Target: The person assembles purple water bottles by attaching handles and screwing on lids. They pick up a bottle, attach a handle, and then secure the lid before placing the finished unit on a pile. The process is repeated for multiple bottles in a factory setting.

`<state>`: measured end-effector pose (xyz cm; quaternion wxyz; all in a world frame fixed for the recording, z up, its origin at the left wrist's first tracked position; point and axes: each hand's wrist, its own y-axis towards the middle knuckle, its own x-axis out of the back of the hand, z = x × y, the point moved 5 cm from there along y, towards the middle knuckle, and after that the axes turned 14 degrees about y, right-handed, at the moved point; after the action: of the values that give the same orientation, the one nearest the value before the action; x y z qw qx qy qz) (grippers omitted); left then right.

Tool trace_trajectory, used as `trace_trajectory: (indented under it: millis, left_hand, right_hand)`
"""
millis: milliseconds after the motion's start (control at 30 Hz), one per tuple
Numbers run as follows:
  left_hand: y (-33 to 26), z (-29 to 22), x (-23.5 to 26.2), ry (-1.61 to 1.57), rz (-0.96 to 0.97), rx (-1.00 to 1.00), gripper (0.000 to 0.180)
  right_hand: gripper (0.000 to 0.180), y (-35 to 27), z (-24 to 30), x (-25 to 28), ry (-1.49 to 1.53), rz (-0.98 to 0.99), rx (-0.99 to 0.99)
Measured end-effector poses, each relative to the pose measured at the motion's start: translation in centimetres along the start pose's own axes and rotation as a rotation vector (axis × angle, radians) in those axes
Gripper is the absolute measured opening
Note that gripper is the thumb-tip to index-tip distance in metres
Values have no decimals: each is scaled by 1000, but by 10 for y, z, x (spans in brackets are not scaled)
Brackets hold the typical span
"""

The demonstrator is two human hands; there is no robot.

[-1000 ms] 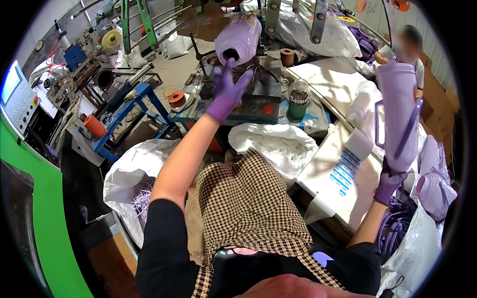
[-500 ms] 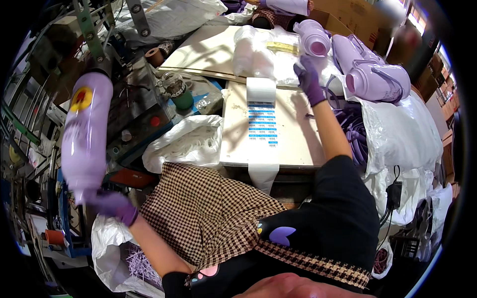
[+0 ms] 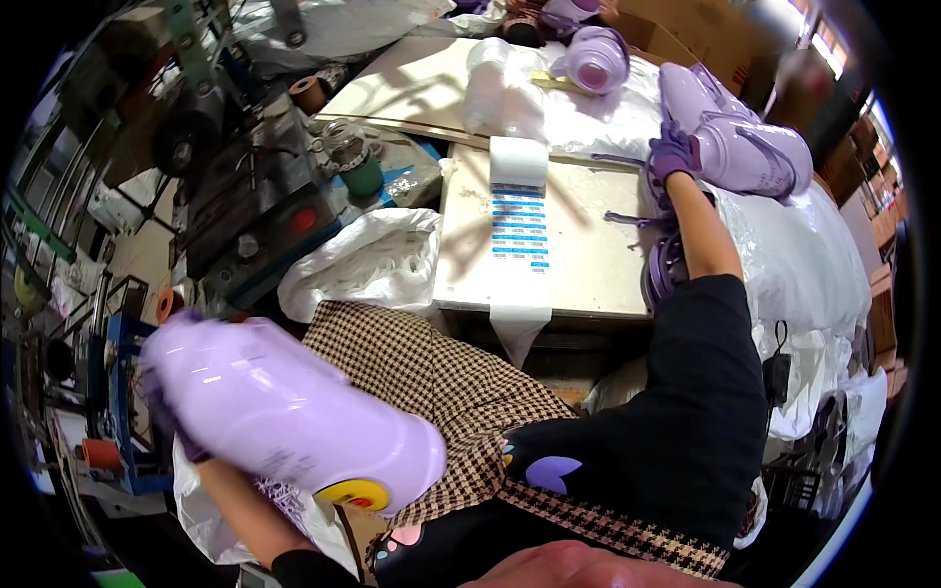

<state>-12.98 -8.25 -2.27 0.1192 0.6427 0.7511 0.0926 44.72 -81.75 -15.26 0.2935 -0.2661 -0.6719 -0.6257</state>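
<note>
My left hand [image 3: 174, 407], in a purple glove, grips a glossy lilac flask body [image 3: 294, 407] by its left end. The flask lies slanted over my lap, a yellow and red round mark near its right end. Much of that hand is hidden behind it. My right hand [image 3: 672, 155], also gloved, is stretched out to the far right. Its fingers are bent at the mouth of another lilac flask [image 3: 750, 157], which lies on its side and has a strap handle. Purple straps [image 3: 667, 260] hang below this hand.
A white worktable [image 3: 588, 269] ahead carries a label roll [image 3: 518, 162] and clear plastic sleeves [image 3: 505, 93]. More flasks [image 3: 596, 64] lie at the back. To the left stand a dark machine [image 3: 250, 211], a glass jar [image 3: 355, 162] and a white bag [image 3: 368, 265]. A person works across the table.
My left hand has brought the flask away from the machine, turning it from upright to slanted over my lap. My right hand has moved right, from above the table to the flask's mouth.
</note>
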Motion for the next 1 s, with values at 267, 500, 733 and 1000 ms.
trace_trajectory:
  millis: [267,500,733,1000]
  left_hand:
    - [-33,107,57,59,-568,167,42]
    - [-9,94,20,578,-424,1,33]
    - [-8,63,-9,339,-473,-63,28]
    - [-40,34,-26,118,-530,19,48]
  right_hand:
    - [36,66,21,43,938,126,70]
    - [20,9,309,158,1685,154,455]
    - [51,-162,573,348,2711,1475,158]
    - [43,-194,604,364,2984,1967,-528]
